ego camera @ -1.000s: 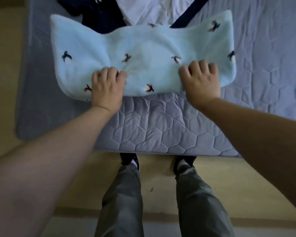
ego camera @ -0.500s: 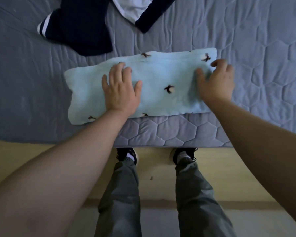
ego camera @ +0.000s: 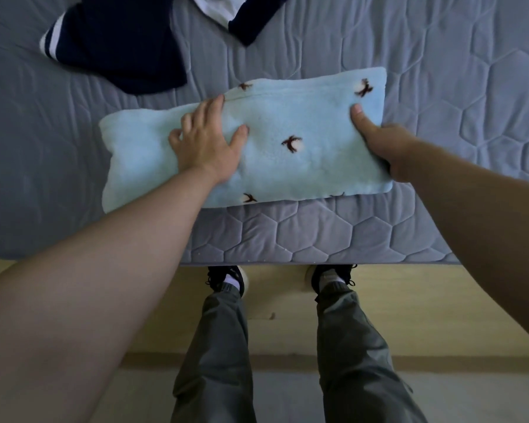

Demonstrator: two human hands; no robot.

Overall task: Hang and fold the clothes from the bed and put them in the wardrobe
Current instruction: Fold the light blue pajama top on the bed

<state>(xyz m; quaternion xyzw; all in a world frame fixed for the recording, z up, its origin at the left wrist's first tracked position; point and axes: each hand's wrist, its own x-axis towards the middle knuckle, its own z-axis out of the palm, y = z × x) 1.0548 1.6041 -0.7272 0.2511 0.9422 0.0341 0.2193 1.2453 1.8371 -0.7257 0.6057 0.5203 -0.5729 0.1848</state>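
While the blue fleece lies in a long folded strip near the bed edge, the left hand presses flat on it and the right hand pinches its right end. Next, likely, that end folds across leftward.

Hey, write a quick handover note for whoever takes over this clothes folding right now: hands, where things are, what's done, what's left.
Left hand: flat, pressing on the light blue fleece.
Right hand: grips the fleece's right end, thumb on top.
Done: fleece folded into a long strip near the bed edge.
Navy garment and white garment lie unfolded behind it.
Left: finish folding the fleece, handle the others, put all in the wardrobe, not in view.
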